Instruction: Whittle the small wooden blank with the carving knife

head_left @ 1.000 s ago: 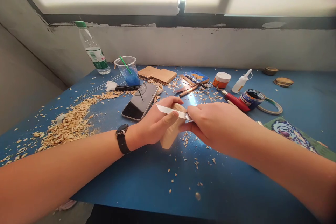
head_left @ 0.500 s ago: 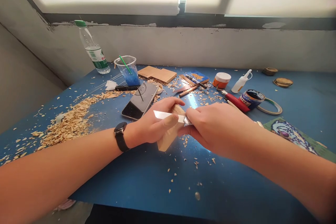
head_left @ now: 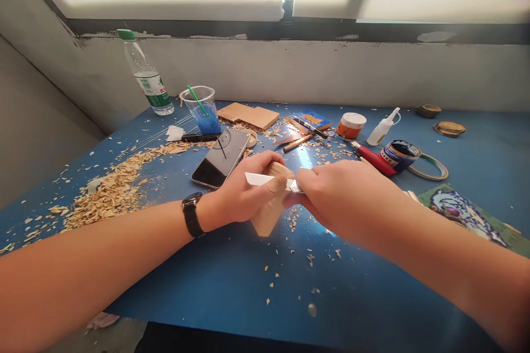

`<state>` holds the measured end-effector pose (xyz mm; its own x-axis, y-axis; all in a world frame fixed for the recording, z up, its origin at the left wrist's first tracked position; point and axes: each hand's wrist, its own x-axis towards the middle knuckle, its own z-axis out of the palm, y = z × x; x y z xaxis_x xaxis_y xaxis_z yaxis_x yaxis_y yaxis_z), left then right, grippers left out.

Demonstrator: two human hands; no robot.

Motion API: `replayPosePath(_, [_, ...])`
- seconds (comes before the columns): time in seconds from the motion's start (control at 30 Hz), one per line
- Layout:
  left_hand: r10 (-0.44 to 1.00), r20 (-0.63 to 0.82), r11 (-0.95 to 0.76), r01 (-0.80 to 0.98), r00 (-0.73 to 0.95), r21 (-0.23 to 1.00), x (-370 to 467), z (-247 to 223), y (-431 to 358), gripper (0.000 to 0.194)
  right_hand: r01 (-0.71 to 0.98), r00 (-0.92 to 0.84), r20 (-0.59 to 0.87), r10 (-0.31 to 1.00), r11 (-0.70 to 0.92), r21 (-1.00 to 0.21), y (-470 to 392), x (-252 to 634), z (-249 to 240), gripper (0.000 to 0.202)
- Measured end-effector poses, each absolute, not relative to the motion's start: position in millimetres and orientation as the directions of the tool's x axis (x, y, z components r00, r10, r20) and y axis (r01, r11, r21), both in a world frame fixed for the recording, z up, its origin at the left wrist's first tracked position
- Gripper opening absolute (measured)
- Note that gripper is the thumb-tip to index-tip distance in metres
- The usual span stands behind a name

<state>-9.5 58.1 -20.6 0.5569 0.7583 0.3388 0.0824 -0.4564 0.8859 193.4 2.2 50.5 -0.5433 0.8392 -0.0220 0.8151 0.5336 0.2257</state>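
My left hand (head_left: 248, 187) is wrapped round a pale block of wood (head_left: 267, 218), held above the blue table (head_left: 207, 287). In my right hand (head_left: 331, 187) is a knife, its handle hidden in the closed fingers. The knife's bright blade (head_left: 257, 179) points left and lies across the upper part of the wood, with my left thumb against it. Fingers of my right hand come close to the wood's right side; whether they touch it I cannot tell. A black watch (head_left: 191, 215) is on my left wrist.
Wood shavings (head_left: 111, 193) are heaped on the left. Beyond my left hand lies a phone (head_left: 221, 157), near a plastic cup (head_left: 202, 113) and a bottle (head_left: 151, 83). A red-handled tool (head_left: 375, 160), an open jar (head_left: 399, 154) and a tape roll (head_left: 428, 168) are on the right.
The wood has tilted slightly in my left hand, its lower end moving a little to the right. Both hands keep their hold, and the blade has shifted only slightly.
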Motion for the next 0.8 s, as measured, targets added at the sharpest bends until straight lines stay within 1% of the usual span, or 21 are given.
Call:
replayPosePath(0.07, [0.772,0.321,-0.433,0.083,0.549,0.897,-10,-19,56,0.053,0.816,-0.516,-0.077,0.853,0.517,0.258,3,193,51,0.014])
replayPosePath(0.1, [0.776,0.319,-0.432,0.09,0.544,0.897,-10,-18,55,0.051,0.824,-0.494,-0.096,0.864,0.501,0.264,4,193,52,0.018])
replayPosePath(0.2, [0.788,0.305,-0.414,0.096,0.534,0.905,-10,-17,54,0.05,0.862,-0.438,-0.09,0.895,0.446,0.239,6,193,53,0.035])
replayPosePath(0.3, [0.805,0.286,-0.381,0.083,0.519,0.921,-12,-19,56,0.062,0.873,-0.439,-0.025,0.898,0.433,0.227,5,194,54,0.049])
replayPosePath(0.33, [0.806,0.288,-0.387,0.092,0.517,0.918,-13,-20,57,0.066,0.87,-0.451,-0.007,0.893,0.441,0.221,4,194,53,0.05])
replayPosePath(0.37, [0.804,0.291,-0.397,0.103,0.518,0.912,-13,-21,57,0.069,0.863,-0.469,-0.002,0.883,0.459,0.212,2,194,53,0.049])
replayPosePath(0.43, [0.793,0.279,-0.395,0.109,0.542,0.912,-15,-22,58,0.07,0.845,-0.504,-0.016,0.863,0.497,0.198,0,194,52,0.038])
replayPosePath(0.53, [0.771,0.226,-0.324,0.061,0.596,0.944,-15,-23,58,0.063,0.824,-0.533,-0.027,0.845,0.526,0.212,-3,193,51,0.022])
replayPosePath(0.6, [0.753,0.219,-0.301,0.029,0.621,0.953,-15,-22,59,0.058,0.818,-0.541,-0.034,0.841,0.535,0.212,-4,192,51,0.019])
replayPosePath(0.73, [0.734,0.305,-0.41,0.038,0.606,0.911,-13,-21,61,0.057,0.83,-0.526,-0.066,0.848,0.528,0.179,-4,192,54,0.017])
replayPosePath(0.8, [0.744,0.313,-0.412,0.036,0.59,0.911,-12,-22,62,0.059,0.83,-0.518,-0.079,0.852,0.523,0.193,-3,192,55,0.016])
